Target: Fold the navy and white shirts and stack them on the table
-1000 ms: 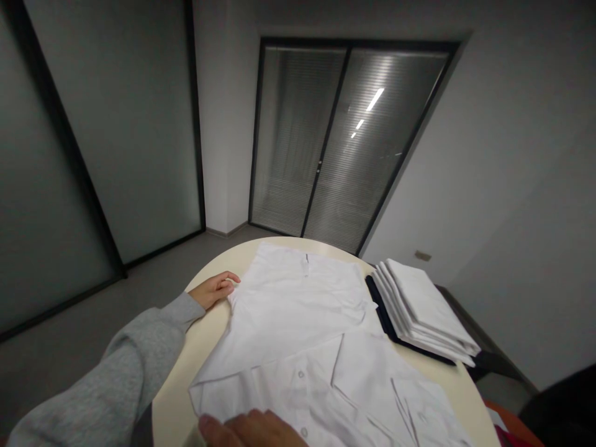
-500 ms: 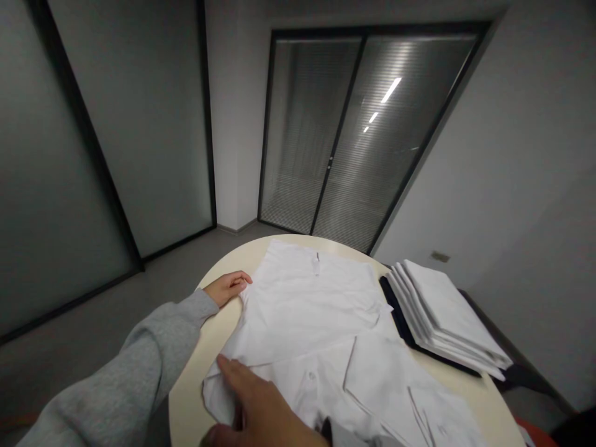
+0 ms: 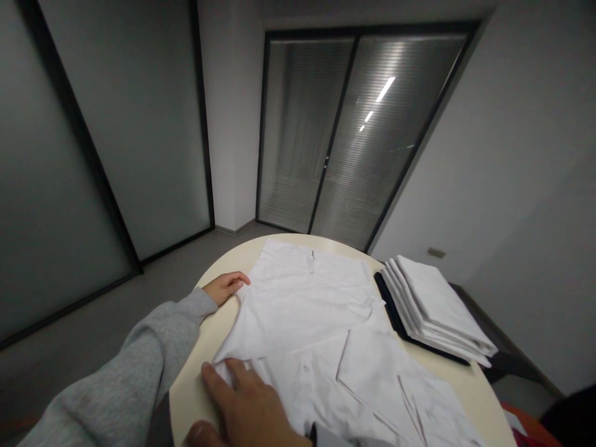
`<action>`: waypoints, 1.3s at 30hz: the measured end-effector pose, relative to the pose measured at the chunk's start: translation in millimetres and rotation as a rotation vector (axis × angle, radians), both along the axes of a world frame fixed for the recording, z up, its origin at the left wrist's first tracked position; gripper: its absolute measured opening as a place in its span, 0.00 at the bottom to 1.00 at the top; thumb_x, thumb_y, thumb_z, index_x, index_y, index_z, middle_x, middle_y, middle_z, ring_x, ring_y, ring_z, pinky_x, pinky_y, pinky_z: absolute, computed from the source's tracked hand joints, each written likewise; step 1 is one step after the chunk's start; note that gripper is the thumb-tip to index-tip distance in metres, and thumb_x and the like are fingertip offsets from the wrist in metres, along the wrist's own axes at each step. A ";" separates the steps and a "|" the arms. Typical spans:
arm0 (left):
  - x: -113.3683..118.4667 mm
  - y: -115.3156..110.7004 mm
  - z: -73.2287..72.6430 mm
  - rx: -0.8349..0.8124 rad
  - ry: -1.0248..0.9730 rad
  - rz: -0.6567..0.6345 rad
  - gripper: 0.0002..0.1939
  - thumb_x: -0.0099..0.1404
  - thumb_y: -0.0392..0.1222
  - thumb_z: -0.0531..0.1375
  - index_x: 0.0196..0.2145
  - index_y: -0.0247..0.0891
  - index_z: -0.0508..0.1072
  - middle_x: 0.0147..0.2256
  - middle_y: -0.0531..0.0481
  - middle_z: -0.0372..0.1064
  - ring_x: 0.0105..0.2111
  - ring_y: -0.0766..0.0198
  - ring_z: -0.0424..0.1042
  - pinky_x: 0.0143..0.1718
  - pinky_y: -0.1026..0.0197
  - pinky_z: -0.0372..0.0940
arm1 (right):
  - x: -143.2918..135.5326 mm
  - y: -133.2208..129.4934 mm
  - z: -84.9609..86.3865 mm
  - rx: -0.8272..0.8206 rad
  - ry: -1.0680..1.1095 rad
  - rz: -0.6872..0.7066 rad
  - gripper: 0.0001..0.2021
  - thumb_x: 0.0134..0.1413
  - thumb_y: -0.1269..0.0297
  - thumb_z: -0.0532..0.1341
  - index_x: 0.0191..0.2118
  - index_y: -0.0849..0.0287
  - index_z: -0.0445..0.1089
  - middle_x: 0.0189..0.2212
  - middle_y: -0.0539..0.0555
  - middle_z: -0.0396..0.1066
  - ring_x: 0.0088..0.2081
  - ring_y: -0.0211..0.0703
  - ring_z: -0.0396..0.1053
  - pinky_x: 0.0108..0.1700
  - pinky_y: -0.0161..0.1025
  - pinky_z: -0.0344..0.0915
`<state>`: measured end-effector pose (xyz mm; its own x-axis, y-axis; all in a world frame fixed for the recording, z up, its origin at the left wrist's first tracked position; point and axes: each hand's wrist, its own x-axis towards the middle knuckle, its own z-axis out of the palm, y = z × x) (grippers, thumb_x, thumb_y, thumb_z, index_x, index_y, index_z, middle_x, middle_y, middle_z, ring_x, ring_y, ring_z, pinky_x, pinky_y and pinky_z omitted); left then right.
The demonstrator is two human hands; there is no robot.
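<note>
A white shirt (image 3: 302,304) lies spread over a round cream table. Its upper part is fairly smooth, while a folded sleeve (image 3: 372,366) crosses the near right side and a small button shows at the near middle. At the shirt's left edge, my left hand (image 3: 226,287) pinches the fabric, which is drawn into a small crease there. My right hand (image 3: 254,400) rests over the near left edge of the shirt, fingers apart and pressed down on the cloth. Its palm and part of the thumb are hidden or cut off by the frame.
A stack of folded white cloths (image 3: 437,304) on a dark base sits at the right edge of the table (image 3: 186,379). Behind are a window with blinds (image 3: 298,136), frosted glass panels (image 3: 125,124) and a white wall. Something orange shows at the lower right.
My right hand has moved slightly left and down along the near left edge, where the shirt's corner is now tucked in. My left hand stays at its place. The view has shifted slightly.
</note>
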<state>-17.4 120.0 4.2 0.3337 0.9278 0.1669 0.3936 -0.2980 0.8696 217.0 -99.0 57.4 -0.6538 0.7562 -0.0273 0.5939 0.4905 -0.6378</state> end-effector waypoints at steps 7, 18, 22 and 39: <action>2.1 -7.1 10.2 0.020 0.034 0.031 0.25 0.63 0.64 0.61 0.41 0.38 0.76 0.22 0.59 0.56 0.25 0.65 0.55 0.29 0.62 0.50 | -21.3 -4.4 -30.9 0.313 -0.263 -0.003 0.45 0.51 0.49 0.69 0.71 0.57 0.55 0.64 0.65 0.67 0.52 0.70 0.73 0.42 0.63 0.77; 2.4 -3.4 4.6 0.079 0.057 0.049 0.26 0.67 0.65 0.57 0.39 0.37 0.76 0.31 0.51 0.70 0.33 0.60 0.66 0.36 0.60 0.60 | -17.5 1.5 -55.7 0.572 -0.097 0.104 0.37 0.59 0.49 0.61 0.68 0.64 0.58 0.57 0.63 0.73 0.51 0.62 0.71 0.51 0.58 0.74; 5.0 -4.9 4.9 0.093 0.151 0.048 0.26 0.68 0.65 0.56 0.34 0.37 0.75 0.27 0.53 0.67 0.30 0.61 0.64 0.33 0.61 0.58 | -16.8 -0.5 -53.7 0.596 -0.062 0.121 0.32 0.61 0.53 0.60 0.66 0.65 0.60 0.58 0.64 0.72 0.58 0.63 0.67 0.59 0.60 0.69; 0.3 -4.2 0.8 0.123 0.205 0.051 0.20 0.67 0.59 0.58 0.39 0.39 0.77 0.29 0.52 0.71 0.31 0.60 0.66 0.36 0.60 0.58 | -13.8 -3.6 -64.8 0.574 -0.065 0.150 0.37 0.65 0.47 0.60 0.71 0.63 0.56 0.69 0.61 0.63 0.66 0.64 0.62 0.68 0.63 0.62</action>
